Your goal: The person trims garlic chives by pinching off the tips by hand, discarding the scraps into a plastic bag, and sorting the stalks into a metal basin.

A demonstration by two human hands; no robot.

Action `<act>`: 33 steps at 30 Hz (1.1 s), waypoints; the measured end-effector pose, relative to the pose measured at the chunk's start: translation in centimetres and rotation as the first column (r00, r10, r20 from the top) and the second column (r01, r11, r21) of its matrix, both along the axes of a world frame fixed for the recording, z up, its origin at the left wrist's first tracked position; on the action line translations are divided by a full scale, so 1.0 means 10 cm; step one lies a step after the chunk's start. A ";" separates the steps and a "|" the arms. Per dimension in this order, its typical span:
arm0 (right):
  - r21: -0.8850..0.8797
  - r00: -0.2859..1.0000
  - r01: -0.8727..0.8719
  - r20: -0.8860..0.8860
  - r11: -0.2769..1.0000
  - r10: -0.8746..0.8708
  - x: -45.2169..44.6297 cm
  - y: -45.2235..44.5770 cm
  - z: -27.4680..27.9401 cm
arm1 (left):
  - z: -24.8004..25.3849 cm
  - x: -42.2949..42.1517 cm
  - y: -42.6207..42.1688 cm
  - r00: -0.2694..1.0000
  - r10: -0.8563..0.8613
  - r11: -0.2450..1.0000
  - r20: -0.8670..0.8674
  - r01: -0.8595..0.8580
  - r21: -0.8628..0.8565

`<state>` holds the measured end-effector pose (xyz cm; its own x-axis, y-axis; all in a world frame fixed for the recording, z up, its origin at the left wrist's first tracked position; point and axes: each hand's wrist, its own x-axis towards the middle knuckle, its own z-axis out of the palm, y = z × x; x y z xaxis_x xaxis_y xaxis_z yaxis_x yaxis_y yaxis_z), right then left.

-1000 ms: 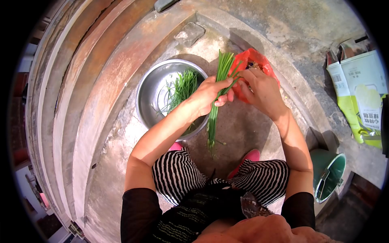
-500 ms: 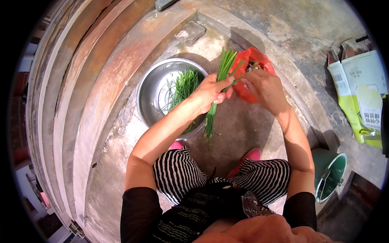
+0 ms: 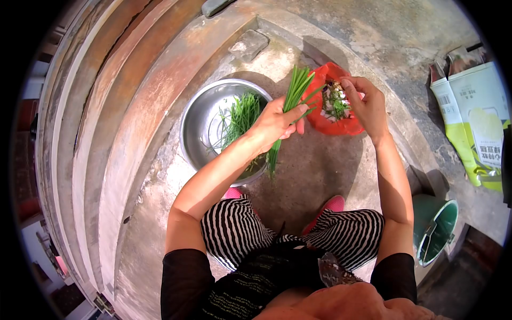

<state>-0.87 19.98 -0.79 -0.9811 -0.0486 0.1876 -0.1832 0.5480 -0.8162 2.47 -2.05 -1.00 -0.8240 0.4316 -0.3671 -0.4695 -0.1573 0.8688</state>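
Note:
My left hand (image 3: 274, 121) is wrapped round a bunch of green chives (image 3: 298, 90), whose tips and stalks stick out on both sides of the fist. More cut chives (image 3: 241, 113) lie in a steel basin (image 3: 193, 114) just left of that hand. At the right rim of an open red plastic bag (image 3: 336, 128) is my right hand (image 3: 369, 105), with its thumb and fingers pinched together. Whether they grip the bag's edge or a small scrap cannot be made out. Green and whitish scraps (image 3: 335, 101) show inside the bag.
Concrete steps (image 3: 106, 149) curve along the left side. A flat stone (image 3: 249, 45) lies behind the basin. To the right are a green bucket (image 3: 436, 229), tipped towards me, and a green-and-white printed bag (image 3: 472, 117). Pink shoes (image 3: 332, 205) stand below my hands.
My right hand has moved away from the chives, to the right and slightly up, onto the red bag's far side. The bag's contents are now uncovered. My left hand keeps hold of the bunch.

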 end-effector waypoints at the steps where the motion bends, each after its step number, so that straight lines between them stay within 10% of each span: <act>1: -0.169 0.992 -0.097 0.061 0.981 0.108 0.02 -0.05 -0.01 | 0.00 0.00 0.00 1.000 -0.009 1.000 -0.007 0.009 -0.009; 18: -0.491 0.969 -0.192 0.039 0.850 0.242 0.07 -0.19 0.05 | 0.03 0.01 0.02 0.998 -0.003 0.999 -0.062 0.001 -0.035; 24: -0.222 0.958 -0.235 0.111 0.946 0.264 0.11 -0.15 0.28 | 0.02 0.01 0.00 0.999 0.011 1.000 -0.040 -0.012 -0.026; 33: 0.263 0.954 -0.097 -0.250 0.960 0.165 0.08 -0.17 0.17 | 0.07 0.01 0.01 0.999 0.011 1.000 -0.036 -0.012 -0.027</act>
